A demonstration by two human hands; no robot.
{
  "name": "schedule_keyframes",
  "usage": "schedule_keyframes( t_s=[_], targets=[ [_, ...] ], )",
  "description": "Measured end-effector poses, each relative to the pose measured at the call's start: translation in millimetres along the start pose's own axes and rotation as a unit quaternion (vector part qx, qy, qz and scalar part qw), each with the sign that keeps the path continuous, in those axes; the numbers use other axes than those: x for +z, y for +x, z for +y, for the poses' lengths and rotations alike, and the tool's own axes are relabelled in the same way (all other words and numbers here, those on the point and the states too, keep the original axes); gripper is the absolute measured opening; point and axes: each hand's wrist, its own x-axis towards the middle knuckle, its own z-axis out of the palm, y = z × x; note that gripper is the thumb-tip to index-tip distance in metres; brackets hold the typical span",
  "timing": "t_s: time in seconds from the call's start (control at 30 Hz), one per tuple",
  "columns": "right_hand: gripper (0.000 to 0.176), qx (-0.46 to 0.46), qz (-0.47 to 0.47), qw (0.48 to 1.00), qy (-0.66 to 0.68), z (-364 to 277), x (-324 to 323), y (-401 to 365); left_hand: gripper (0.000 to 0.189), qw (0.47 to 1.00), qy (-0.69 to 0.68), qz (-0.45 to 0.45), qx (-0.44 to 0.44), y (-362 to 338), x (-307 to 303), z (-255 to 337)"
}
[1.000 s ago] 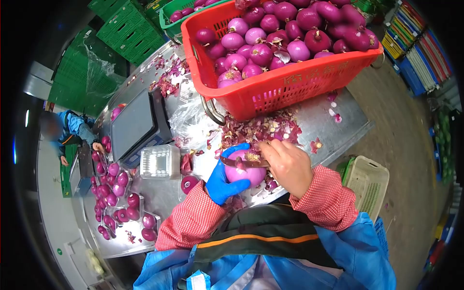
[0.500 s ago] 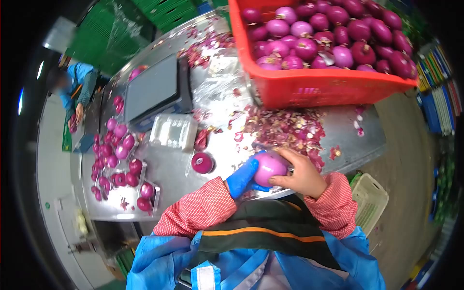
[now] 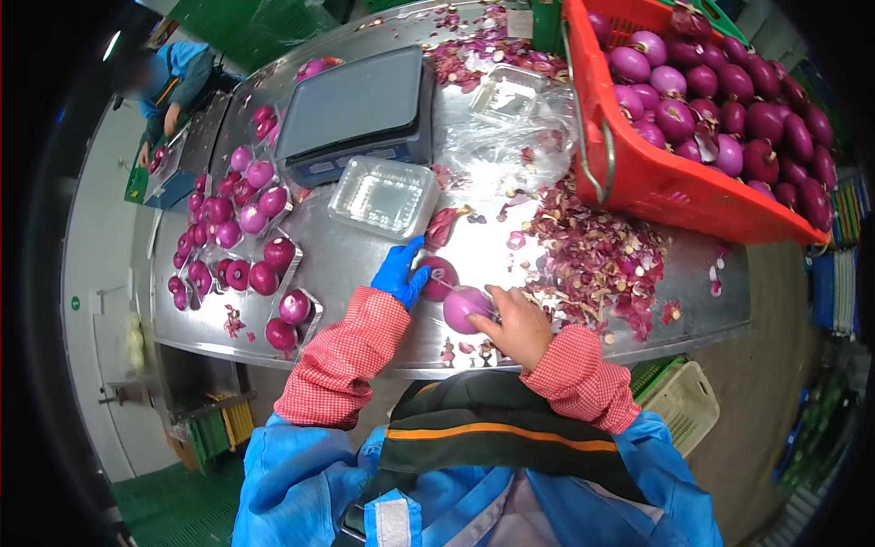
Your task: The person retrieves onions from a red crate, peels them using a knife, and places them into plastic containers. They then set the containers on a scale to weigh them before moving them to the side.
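My left hand (image 3: 401, 273), in a blue glove, has its fingers apart against the left side of a dark red onion (image 3: 439, 277) that rests on the metal table. My bare right hand (image 3: 518, 324) grips a lighter purple onion (image 3: 467, 310) from the right, just in front of the dark one. A clear plastic box (image 3: 383, 198) lies empty behind my left hand. Between the box and the skin pile is a loose piece of red skin (image 3: 444, 227).
A red crate (image 3: 711, 196) full of onions stands at the back right. Onion skins (image 3: 592, 255) cover the table before it. A grey scale (image 3: 351, 105) stands behind the box; packed onions (image 3: 239, 205) lie left. Another person (image 3: 182, 77) works at the far left.
My left hand has left the purple onion and moved left to the dark red onion. My right hand still holds the purple onion, now lower and further left. The view has shifted.
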Motion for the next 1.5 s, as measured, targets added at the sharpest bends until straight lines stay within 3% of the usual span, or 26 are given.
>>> schedule_keyframes(
  t_s=[0.07,0.1,0.2,0.23,0.33,0.37,0.4,0.47,0.5,0.53,0.57,0.6,0.63,0.67,0.73,0.83,0.93,1.0,1.07,1.13,1.2,1.23,1.27,1.4,1.5],
  targets=[
    [0.053,-0.025,0.051,0.998,-0.007,11.6,12.0,-3.5,0.044,0.996,-0.018,-0.017,-0.081,-15.5,-3.4,-4.9],
    [0.049,-0.050,0.088,0.995,0.009,21.2,15.0,-5.1,0.039,0.999,-0.017,-0.018,-0.044,-28.1,-0.5,-23.7],
    [0.039,0.078,0.079,0.987,0.118,38.3,17.1,-19.6,0.035,0.970,-0.134,-0.088,-0.182,-40.8,-8.0,-37.3],
    [0.032,0.099,0.041,0.991,0.084,43.7,19.0,-24.3,0.036,0.984,-0.116,-0.041,-0.128,-44.4,-7.7,-41.3],
    [0.029,0.106,-0.002,0.979,0.175,53.6,37.6,-30.0,0.039,0.988,-0.146,-0.047,-0.008,-17.3,-2.8,-42.1],
    [0.024,0.164,-0.032,0.949,0.269,52.9,42.8,-28.6,0.040,0.968,-0.227,-0.101,0.026,-8.0,14.0,-59.1],
    [0.023,0.172,-0.011,0.942,0.288,56.2,49.6,-28.2,0.037,0.913,-0.374,-0.132,-0.100,-1.9,34.5,-63.6],
    [0.021,0.175,0.023,0.928,0.328,63.1,63.7,-22.4,0.030,0.902,-0.369,-0.174,-0.139,5.7,34.0,-62.5],
    [0.020,0.195,0.027,0.924,0.327,44.1,51.3,-20.5,0.028,0.887,-0.419,-0.161,-0.110,5.7,38.7,-64.5],
    [0.018,0.192,0.036,0.923,0.333,43.9,51.2,-20.4,0.029,0.857,-0.435,-0.171,-0.217,3.1,41.3,-62.4],
    [0.016,0.181,0.043,0.927,0.325,36.0,44.8,-19.8,0.032,0.881,-0.410,-0.141,-0.192,-4.6,62.2,-83.8],
    [0.012,0.211,0.063,0.909,0.353,12.5,33.4,-18.0,0.030,0.858,-0.432,-0.173,-0.217,-6.3,51.7,-76.4],
    [0.008,0.164,0.068,0.959,0.221,38.5,38.8,-17.1,0.028,0.834,-0.451,-0.205,-0.243,-7.5,39.6,-67.3],
    [0.007,0.197,0.053,0.940,0.275,17.0,24.0,-13.9,0.028,0.809,-0.466,-0.235,-0.270,-8.5,27.5,-58.4],
    [0.009,0.155,0.063,0.949,0.268,-9.3,9.0,-1.5,0.029,0.793,-0.490,-0.188,-0.309,-23.3,0.6,-54.2],
    [0.021,0.079,0.019,0.951,0.298,-68.2,-11.6,29.5,0.026,0.686,-0.680,-0.014,-0.259,-31.0,-26.6,-65.2],
    [0.027,0.023,-0.017,0.940,0.339,-114.2,-8.7,67.9,0.027,0.697,-0.682,0.080,-0.207,-29.8,-76.3,-104.7],
    [0.026,-0.059,0.035,0.977,0.201,-131.0,10.3,96.5,0.025,0.639,-0.690,0.157,-0.301,-5.9,-124.4,-119.2],
    [0.031,-0.216,0.111,0.970,-0.018,-149.0,21.7,119.7,0.023,0.653,-0.663,0.220,-0.293,9.2,-168.0,-165.8],
    [0.032,-0.240,0.116,0.950,-0.163,-162.7,29.3,137.0,0.025,0.626,-0.692,0.291,-0.211,24.9,-217.8,-193.0],
    [0.028,-0.243,0.133,0.926,-0.256,-166.9,42.6,162.0,0.023,0.670,-0.607,0.349,-0.245,43.9,-255.2,-338.9],
    [0.027,-0.238,0.139,0.913,-0.301,-164.0,49.1,170.0,0.025,0.676,-0.566,0.398,-0.253,50.9,-265.4,-358.1],
    [0.025,-0.240,0.112,0.909,-0.323,-157.6,54.7,176.5,0.026,0.680,-0.522,0.445,-0.258,59.1,-274.3,-373.6],
    [0.014,-0.233,0.049,0.900,-0.366,-144.4,62.0,183.1,0.030,0.686,-0.512,0.409,-0.317,75.3,-303.1,-456.7],
    [0.005,-0.266,0.057,0.896,-0.350,-140.3,61.2,185.4,0.037,0.689,-0.467,0.460,-0.309,80.9,-293.5,-449.6]
  ],
)
